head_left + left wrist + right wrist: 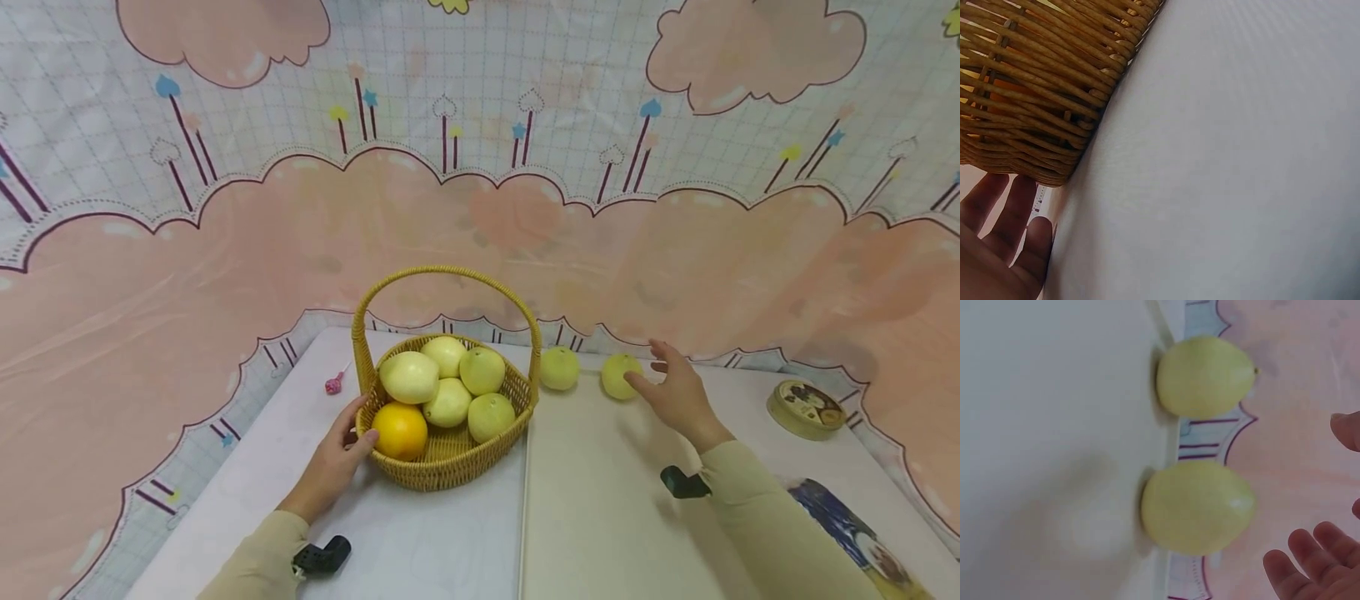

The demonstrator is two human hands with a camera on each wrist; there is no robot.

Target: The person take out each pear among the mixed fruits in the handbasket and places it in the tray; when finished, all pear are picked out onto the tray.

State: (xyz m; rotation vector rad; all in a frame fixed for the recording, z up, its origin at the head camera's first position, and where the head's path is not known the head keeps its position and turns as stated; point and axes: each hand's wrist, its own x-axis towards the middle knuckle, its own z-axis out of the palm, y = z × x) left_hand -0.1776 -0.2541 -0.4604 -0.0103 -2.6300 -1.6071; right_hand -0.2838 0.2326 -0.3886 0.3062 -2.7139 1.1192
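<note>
Cloud-print backdrop (480, 221), white table (420, 546), left hand (333, 458) on basket (446, 475)

Your head view is evenly bright under diffuse light, with only soft shadows, one lying on the cream board (577, 508) beside your right sleeve (772, 508); its wide lens stretches things toward the edges. Your left wrist view is dimmer: the basket (1029, 87) sits in brown shade, and the white tabletop (1210, 156) turns grey, darkest at the lower right corner. Your right wrist view looks hazy and slightly soft, with blurred shadows beside both pale green fruits (1194, 509).
</note>
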